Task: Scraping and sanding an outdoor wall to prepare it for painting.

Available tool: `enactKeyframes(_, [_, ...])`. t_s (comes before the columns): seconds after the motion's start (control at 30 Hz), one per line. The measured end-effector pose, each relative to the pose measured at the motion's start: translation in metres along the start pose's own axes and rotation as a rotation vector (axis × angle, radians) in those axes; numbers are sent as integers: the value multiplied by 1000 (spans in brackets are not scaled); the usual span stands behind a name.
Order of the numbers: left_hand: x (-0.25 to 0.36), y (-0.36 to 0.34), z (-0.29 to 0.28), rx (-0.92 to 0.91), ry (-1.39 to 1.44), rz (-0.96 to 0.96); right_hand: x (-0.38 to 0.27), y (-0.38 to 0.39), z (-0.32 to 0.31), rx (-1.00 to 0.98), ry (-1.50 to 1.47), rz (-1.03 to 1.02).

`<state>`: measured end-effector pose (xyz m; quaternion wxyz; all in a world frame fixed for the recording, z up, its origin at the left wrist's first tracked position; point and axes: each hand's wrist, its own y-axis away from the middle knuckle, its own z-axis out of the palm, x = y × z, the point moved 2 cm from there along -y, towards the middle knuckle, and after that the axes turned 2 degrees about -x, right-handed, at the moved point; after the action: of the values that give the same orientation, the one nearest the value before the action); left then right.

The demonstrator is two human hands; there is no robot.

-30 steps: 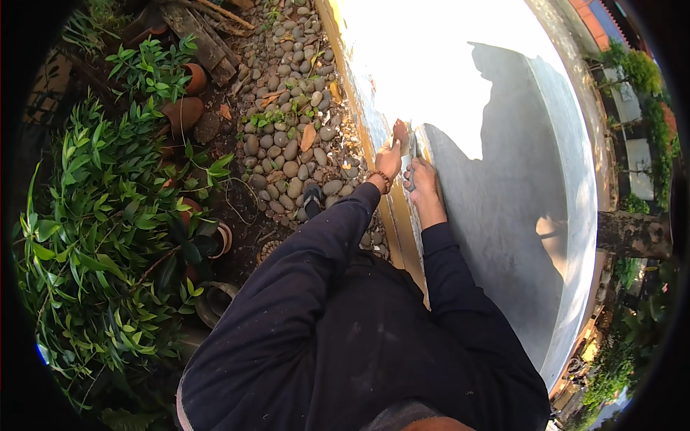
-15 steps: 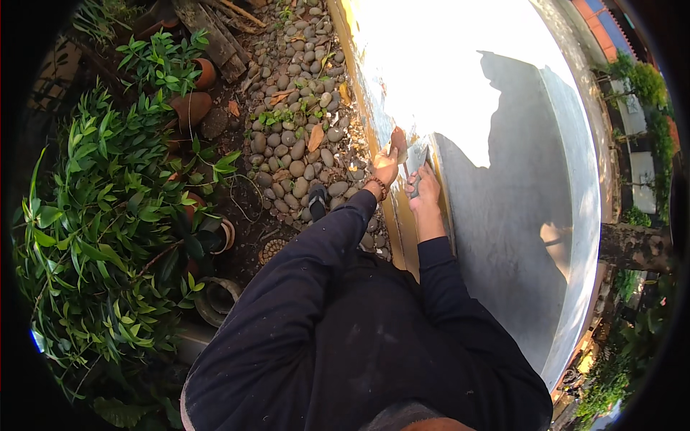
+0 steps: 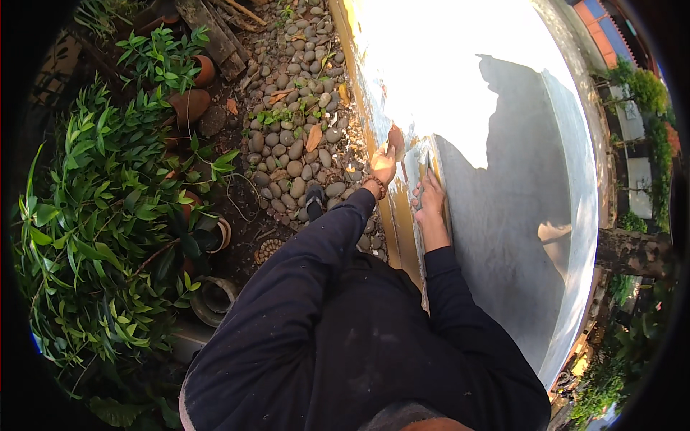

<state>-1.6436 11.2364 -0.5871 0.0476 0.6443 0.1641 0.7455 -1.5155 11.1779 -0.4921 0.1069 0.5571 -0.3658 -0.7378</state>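
Head camera, looking down: both hands are closed around tools at a pale, plaster-smeared strip [image 3: 415,154] that runs between a yellow-edged ledge [image 3: 408,251] and a broad grey surface [image 3: 503,230]. The left hand [image 3: 383,167], with a beaded bracelet [image 3: 375,184] at its wrist, grasps a flat reddish-brown tool [image 3: 396,138], whose broad end points away from the body, over the strip. Just beside it, the right hand [image 3: 431,197] grips a slim dark tool [image 3: 428,161]; the fingers hide most of its handle, and its narrow end points forward near the edge of the grey surface. Whether either tool touches the plaster cannot be told. Strong sunlight bleaches the far part of the surface white, while the nearer part is in shade. To the left of the ledge lie rounded stones [image 3: 295,169], a dry leaf [image 3: 314,137] and a dark shoe [image 3: 315,201]; farther left, leafy plants [image 3: 100,223] crowd around clay pots [image 3: 190,106].
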Motion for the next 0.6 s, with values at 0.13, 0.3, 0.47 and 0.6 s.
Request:
enactKeyframes(0.13, [20, -25, 4, 117, 19, 132, -23, -28, 36, -66, -45, -44])
enactKeyframes(0.3, [39, -58, 1, 122, 41, 175, -44, -45, 59, -67, -29, -117])
enactKeyframes(0.47, [30, -61, -5, 137, 28, 114, -44, -64, 72, -87, -23, -55])
enactKeyframes(0.6, [29, -56, -7, 202, -6, 205, -37, -80, 68, -26, -13, -51])
